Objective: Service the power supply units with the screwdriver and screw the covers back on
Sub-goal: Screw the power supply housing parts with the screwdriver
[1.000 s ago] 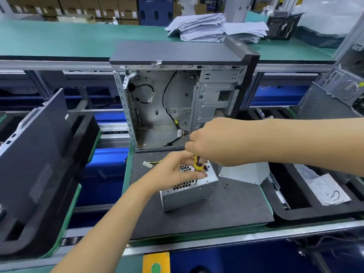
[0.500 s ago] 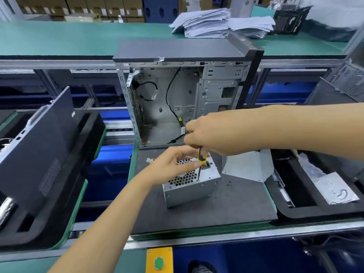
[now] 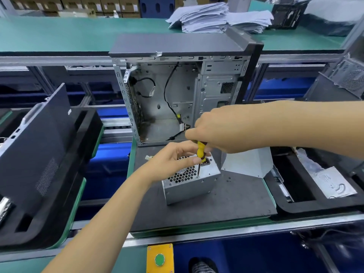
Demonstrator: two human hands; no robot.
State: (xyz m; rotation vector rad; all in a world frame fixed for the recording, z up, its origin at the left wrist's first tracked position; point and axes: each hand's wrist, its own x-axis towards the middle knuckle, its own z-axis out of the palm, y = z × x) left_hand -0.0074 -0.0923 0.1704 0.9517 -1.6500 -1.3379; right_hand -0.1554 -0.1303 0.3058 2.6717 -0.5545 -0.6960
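One PSU (image 3: pixel 190 179) sits roughly mid-mat (image 3: pixel 232 200), silver box with the honeycomb grille facing up. Plenty of bare mat in front of it and to its right, less on the left where the mat's green edge runs close. Left hand (image 3: pixel 173 160) rests on top of the PSU, grip curled over the grille with the thumb pinching the lower end of the screwdriver (image 3: pixel 201 152) handle. Right hand (image 3: pixel 218 131) comes in from the right and its grip is clamped on the top of that yellow handle — the shaft stands nearly upright, tip down on the PSU's top face near its front edge.

Behind it, one open case (image 3: pixel 183 91) stands at the back edge of the mat, side panel off, a couple of black cables hanging inside. One bent metal cover (image 3: pixel 246 162) lies just right of the PSU, touching or nearly so, can't tell. A few tiny screws (image 3: pixel 228 179) are loose on the mat between them, maybe three. Black foam trays flank the mat — one left (image 3: pixel 59 194), one right (image 3: pixel 315 203). One paper stack (image 3: pixel 216 18) sits on the far worktop (image 3: pixel 69 34).
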